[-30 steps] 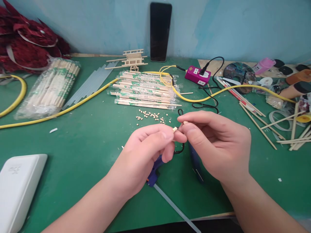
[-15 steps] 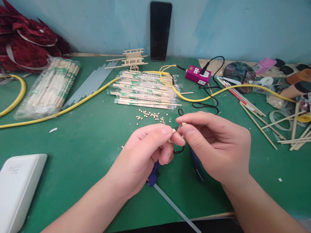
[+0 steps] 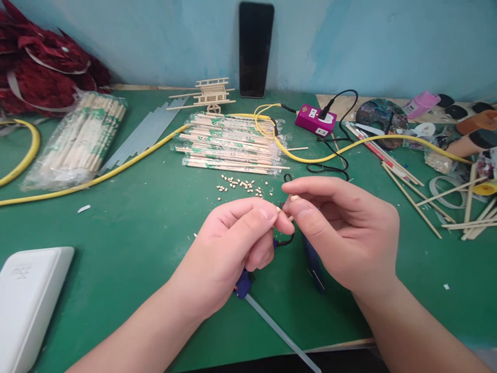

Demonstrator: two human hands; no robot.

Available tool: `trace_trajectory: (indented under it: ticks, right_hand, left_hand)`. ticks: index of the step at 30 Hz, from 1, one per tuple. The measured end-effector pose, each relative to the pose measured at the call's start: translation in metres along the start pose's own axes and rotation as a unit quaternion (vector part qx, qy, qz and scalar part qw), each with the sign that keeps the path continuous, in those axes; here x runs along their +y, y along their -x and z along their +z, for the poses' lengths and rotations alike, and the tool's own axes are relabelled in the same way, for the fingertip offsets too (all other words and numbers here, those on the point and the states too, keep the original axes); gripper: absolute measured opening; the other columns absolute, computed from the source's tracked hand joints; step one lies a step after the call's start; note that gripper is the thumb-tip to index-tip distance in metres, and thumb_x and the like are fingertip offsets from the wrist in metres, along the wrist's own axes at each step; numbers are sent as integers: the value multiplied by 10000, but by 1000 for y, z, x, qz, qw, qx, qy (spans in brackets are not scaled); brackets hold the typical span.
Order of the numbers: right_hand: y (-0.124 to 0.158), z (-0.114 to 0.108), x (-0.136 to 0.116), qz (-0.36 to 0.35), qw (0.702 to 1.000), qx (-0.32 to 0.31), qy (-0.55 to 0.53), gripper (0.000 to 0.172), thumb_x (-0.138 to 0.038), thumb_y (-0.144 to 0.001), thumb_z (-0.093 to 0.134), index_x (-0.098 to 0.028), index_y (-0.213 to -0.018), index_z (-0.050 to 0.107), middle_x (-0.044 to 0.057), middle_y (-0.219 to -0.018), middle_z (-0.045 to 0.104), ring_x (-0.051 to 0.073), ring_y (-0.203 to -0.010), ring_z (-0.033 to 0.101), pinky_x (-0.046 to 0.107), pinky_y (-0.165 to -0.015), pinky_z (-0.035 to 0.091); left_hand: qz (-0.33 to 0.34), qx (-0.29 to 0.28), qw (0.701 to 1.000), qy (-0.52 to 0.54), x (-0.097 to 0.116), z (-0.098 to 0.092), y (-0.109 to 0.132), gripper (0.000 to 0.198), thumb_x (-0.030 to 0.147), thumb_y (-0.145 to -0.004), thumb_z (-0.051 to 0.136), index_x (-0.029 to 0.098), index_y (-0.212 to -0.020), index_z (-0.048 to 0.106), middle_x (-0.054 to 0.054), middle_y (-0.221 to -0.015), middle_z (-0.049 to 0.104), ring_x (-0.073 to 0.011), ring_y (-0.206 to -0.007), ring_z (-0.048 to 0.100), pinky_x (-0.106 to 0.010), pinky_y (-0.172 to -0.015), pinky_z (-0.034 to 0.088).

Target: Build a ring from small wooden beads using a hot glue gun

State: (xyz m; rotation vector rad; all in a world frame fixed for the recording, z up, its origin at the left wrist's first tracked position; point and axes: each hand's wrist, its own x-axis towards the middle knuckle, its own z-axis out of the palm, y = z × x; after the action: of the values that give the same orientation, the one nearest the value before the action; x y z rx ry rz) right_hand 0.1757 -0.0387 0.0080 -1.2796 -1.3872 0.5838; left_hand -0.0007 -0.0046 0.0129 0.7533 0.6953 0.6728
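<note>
My left hand (image 3: 236, 241) and my right hand (image 3: 341, 228) meet above the green table mat (image 3: 147, 223), fingertips touching. Each pinches a tiny piece of light wood: one small wooden piece (image 3: 278, 209) between my left thumb and forefinger, another small wooden piece (image 3: 294, 198) between my right thumb and forefinger. The two pieces are pressed close together. Under my hands lies a blue glue gun (image 3: 244, 282) with a clear glue stick (image 3: 279, 334) sticking out toward me. Just beyond my fingers lies a scatter of several small wood bits (image 3: 240, 185).
Wrapped chopstick bundles (image 3: 231, 145) and a bag of sticks (image 3: 79, 137) lie further back, with a yellow cable (image 3: 116, 168), a small wooden cart model (image 3: 212, 95), a black phone (image 3: 255, 49), a pink power strip (image 3: 315, 120), loose sticks (image 3: 411, 191) at right and a white box (image 3: 27, 300) at left.
My two hands have drawn slightly closer, so the small wooden piece in my left fingers is more covered. Nothing else on the table has moved.
</note>
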Motion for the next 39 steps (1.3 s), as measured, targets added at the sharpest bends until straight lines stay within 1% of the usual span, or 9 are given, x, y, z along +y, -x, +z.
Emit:
trace_trajectory:
  ticks: [3,8,10,15,25,29,35,39]
  right_hand:
    - [-1,0,1,10,1000,-8,-11,255,-73,-951,746,-261,-1089,850,-21,-907,870,151,-703,788,292,-702,693]
    - [-2,0,1,4,1000,-11,-4,206,-69,-957,747,-254,-994,829,-43,-859,847,125,-692,772,253,-678,658]
    - [-2,0,1,4,1000,-13,-2,206,-64,-958,752,-256,-987,822,-52,-865,847,111,-699,772,234,-680,649]
    - [-1,0,2,4,1000,-17,-9,212,-67,-977,744,-260,-1015,823,-60,-908,858,95,-730,779,211,-684,640]
    - [-1,-1,1,-5,1000,-22,-10,213,-68,-970,768,-266,-1024,829,-60,-917,866,104,-743,790,225,-729,665]
    - [0,-1,0,-8,1000,-26,-9,211,-79,-977,779,-276,-1031,834,-73,-917,864,86,-741,782,193,-715,652]
    - [1,-2,1,-4,999,-36,-10,209,-99,-1003,773,-286,-1074,834,-90,-924,859,58,-749,772,143,-718,636]
    - [0,-1,1,-8,999,-37,-9,207,-94,-995,779,-280,-1068,833,-89,-937,863,61,-760,779,142,-722,640]
  left_hand:
    - [6,-5,1000,-2,0,0,0,325,430,-1080,700,205,-868,798,55,-532,395,-109,-529,331,-279,-564,311]
    - [7,-30,999,-7,-2,-2,0,343,458,-1092,686,200,-912,824,44,-543,454,-113,-544,378,-275,-562,319]
    - [12,-42,999,-6,-3,-3,-1,367,467,-1106,656,202,-927,838,36,-547,482,-115,-551,405,-272,-568,330]
    - [23,-52,998,-1,-3,-3,0,375,451,-1111,634,204,-929,848,25,-566,503,-119,-561,420,-277,-571,326]
    - [11,-73,997,30,0,-4,2,332,421,-1075,659,197,-943,865,2,-578,533,-137,-564,458,-287,-579,350]
    - [1,-84,996,35,1,-5,1,337,428,-1074,656,202,-949,874,-7,-583,550,-142,-569,462,-285,-591,357]
    - [1,-88,995,51,2,-4,0,393,422,-1092,579,191,-967,872,-28,-607,591,-158,-583,494,-294,-619,392]
    - [-4,-82,995,47,2,-4,1,351,433,-1055,642,178,-938,853,-19,-578,581,-150,-561,484,-284,-600,387]
